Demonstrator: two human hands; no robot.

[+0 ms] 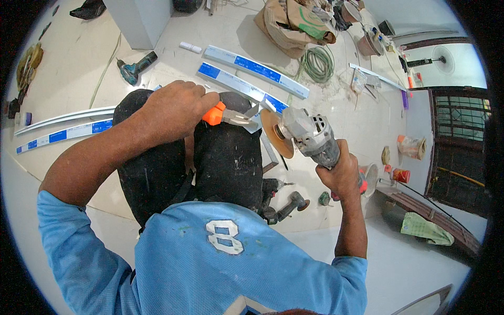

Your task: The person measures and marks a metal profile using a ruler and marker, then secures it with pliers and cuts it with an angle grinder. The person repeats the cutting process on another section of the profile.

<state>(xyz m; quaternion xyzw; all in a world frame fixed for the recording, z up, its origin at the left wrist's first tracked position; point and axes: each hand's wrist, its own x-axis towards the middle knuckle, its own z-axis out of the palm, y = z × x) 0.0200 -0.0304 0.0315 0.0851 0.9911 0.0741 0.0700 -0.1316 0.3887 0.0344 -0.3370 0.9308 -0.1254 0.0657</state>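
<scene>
My right hand (341, 170) is closed around the body of a grey angle grinder (312, 134). Its tan disc (276, 134) faces left, over my right knee. Across from it, my left hand (176, 107) grips an orange-handled tool with a flat metal blade (236, 116); its exact kind is unclear. The blade's far end lies close to the disc, beside a small bright metal piece (253, 111). Whether blade and disc touch, I cannot tell. Beneath both is my dark-trousered knee (228, 152).
Blue-and-white wrapped strips (254, 68) lie beyond my knees, with more strips (63, 134) at left. A teal drill (136, 67) rests near a pillar (139, 23). Other power tools (286, 205) sit by my right thigh. Farther off are a coiled green hose (317, 64) and paper sacks (291, 29).
</scene>
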